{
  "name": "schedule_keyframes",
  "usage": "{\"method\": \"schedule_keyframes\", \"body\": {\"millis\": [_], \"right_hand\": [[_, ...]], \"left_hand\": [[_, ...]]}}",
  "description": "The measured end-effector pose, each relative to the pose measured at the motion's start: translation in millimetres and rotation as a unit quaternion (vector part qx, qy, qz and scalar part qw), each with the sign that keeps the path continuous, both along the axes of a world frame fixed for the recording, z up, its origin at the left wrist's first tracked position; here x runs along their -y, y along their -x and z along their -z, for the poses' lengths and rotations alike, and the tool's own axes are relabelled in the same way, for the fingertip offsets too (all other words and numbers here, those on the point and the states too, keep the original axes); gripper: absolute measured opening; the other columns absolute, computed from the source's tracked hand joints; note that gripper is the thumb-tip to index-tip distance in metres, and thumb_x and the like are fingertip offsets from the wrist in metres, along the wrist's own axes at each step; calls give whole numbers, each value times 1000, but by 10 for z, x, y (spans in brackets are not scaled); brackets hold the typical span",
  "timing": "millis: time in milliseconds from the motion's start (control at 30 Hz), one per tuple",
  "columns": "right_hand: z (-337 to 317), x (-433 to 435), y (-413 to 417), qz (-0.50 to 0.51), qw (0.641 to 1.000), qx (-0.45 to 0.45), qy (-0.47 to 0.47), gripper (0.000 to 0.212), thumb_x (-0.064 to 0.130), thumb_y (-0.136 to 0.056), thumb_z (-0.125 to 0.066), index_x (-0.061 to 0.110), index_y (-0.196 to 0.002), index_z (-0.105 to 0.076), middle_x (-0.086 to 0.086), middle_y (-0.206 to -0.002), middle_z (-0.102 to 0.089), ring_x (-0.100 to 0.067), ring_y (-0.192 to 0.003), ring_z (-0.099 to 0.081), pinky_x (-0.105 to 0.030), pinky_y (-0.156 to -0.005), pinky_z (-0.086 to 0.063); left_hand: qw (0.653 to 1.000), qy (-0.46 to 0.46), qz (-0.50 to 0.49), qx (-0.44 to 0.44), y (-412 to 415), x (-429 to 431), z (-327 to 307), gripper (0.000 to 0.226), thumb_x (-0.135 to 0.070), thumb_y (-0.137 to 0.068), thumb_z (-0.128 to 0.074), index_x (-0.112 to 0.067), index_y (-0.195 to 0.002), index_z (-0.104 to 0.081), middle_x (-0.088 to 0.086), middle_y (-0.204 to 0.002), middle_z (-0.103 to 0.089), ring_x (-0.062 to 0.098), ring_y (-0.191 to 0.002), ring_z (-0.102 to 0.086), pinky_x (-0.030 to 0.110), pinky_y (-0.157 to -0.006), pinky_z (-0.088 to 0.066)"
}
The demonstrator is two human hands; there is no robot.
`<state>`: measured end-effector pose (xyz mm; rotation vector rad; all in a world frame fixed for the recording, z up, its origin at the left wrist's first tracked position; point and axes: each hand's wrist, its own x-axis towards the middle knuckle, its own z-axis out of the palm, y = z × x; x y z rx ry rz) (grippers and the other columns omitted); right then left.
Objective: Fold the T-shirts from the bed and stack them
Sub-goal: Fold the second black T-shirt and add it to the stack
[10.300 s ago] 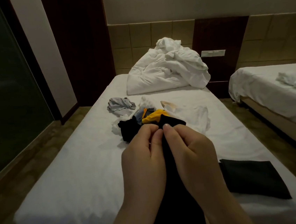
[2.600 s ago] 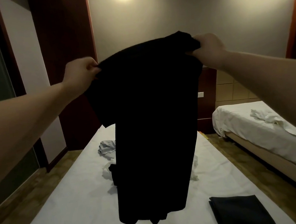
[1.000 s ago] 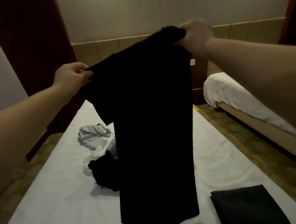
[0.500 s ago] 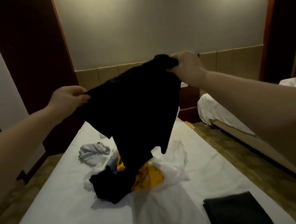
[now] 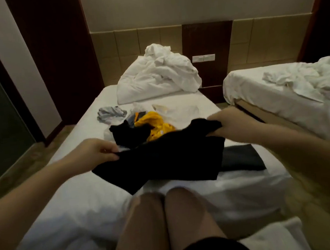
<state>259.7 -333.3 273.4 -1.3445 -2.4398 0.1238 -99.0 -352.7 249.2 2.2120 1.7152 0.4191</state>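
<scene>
A black T-shirt (image 5: 163, 159) is stretched low over the white bed (image 5: 70, 198) in front of my knees. My left hand (image 5: 93, 152) pinches its left shoulder edge. At the shirt's right shoulder, my right hand (image 5: 229, 124) grips the cloth. Behind it lies a heap of unfolded clothes: a black piece (image 5: 128, 134), a yellow one (image 5: 156, 125), a white one (image 5: 177, 111) and a grey one (image 5: 111, 113). A folded dark shirt (image 5: 243, 159) lies flat on the bed at the right, partly under the held shirt.
A crumpled white duvet and pillow (image 5: 157, 76) fill the head of the bed. A second bed (image 5: 291, 95) with rumpled sheets stands to the right across a narrow floor gap. My bare knees (image 5: 165, 216) rest on the near end of the mattress.
Both hands have swung the black shirt down from chest height to just above the mattress, and the view has tilted down to show my knees.
</scene>
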Motion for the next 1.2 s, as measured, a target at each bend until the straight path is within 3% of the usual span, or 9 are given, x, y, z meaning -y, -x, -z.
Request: {"method": "schedule_keyframes", "body": {"millis": [100, 267, 367, 533, 600, 733, 833, 967, 1200], "right_hand": [[421, 366, -12, -20, 997, 58, 37, 26, 21, -82, -67, 20, -63, -51, 8, -64, -51, -8, -63, -47, -24, -57, -29], [1032, 827, -71, -85, 996, -22, 4, 20, 30, -79, -60, 17, -63, -61, 8, -59, -58, -9, -61, -54, -3, -58, -37], [1182, 1001, -120, -67, 995, -72, -13, 16, 27, -78, -64, 14, -67, -65, 1, -60, -62, -14, -57, -58, -31, -53, -50], [1182, 1395, -49, -34, 997, -37, -55, 23, 20, -79, -69, 29, -61, -57, 10, -53, -50, -6, -48, -49, -11, -50, -30], [1350, 1567, -46, -45, 997, 17, -67, 7, 29, -68, -65, 23, -64, -65, 5, -54, -59, -7, -48, -57, -10, -52, -35], [1748, 1782, -130, -37, 993, 101, -50, 23, 28, -46, -67, 29, -69, -68, 12, -57, -62, -6, -48, -59, -16, -47, -44], [1856, 1845, -145, -37, 995, 83, -42, 23, 35, -52, -67, 29, -74, -70, 15, -62, -64, -5, -50, -59, -14, -47, -43], [1905, 1832, -119, -38, 998, 51, -17, 31, 46, -68, -51, 27, -84, -70, 13, -75, -68, -6, -60, -63, -15, -55, -47], [1376, 1648, -233, 39, 981, -34, -184, 31, 30, -79, -50, 6, -76, -70, -5, -65, -65, -21, -56, -60, -25, -57, -41]], "left_hand": [[998, 26, 28, -43, -49, 410, 410, 29, -16, -84, -66, -41, -70, -59, -35, -70, -60, -15, -77, -53, 6, -69, -38], [998, -37, 6, -52, -64, 828, 848, 11, -15, -86, -64, -14, -94, -72, -1, -89, -69, 10, -79, -59, 16, -71, -40], [992, -115, 21, -57, -15, 962, 933, 13, -13, -85, -65, -9, -96, -72, 5, -88, -70, 22, -80, -63, 26, -70, -43], [979, -162, 100, -78, 65, 1191, 1162, 28, -36, -75, -47, -23, -81, -71, -7, -72, -67, 9, -61, -60, 16, -53, -44], [981, -110, 134, -90, 74, 1333, 1382, 20, -35, -72, -46, -32, -80, -65, -13, -70, -65, 2, -58, -58, 7, -47, -35], [980, -86, 155, -91, 99, 1495, 1712, 22, -34, -78, -46, -28, -80, -67, -13, -81, -66, 5, -64, -63, 11, -55, -44], [984, -93, 132, -79, 82, 1500, 1837, 17, -28, -81, -52, -23, -86, -67, -3, -100, -66, 12, -71, -67, 14, -58, -47], [995, -70, 56, -46, 62, 1457, 2015, 17, -8, -91, -54, -18, -103, -61, 8, -140, -44, 28, -120, -53, 26, -88, -41], [979, -186, 64, -45, 45, 1243, 1486, 18, -25, -84, -42, -15, -88, -56, 39, -132, -42, 52, -102, -58, 37, -79, -41]]}}
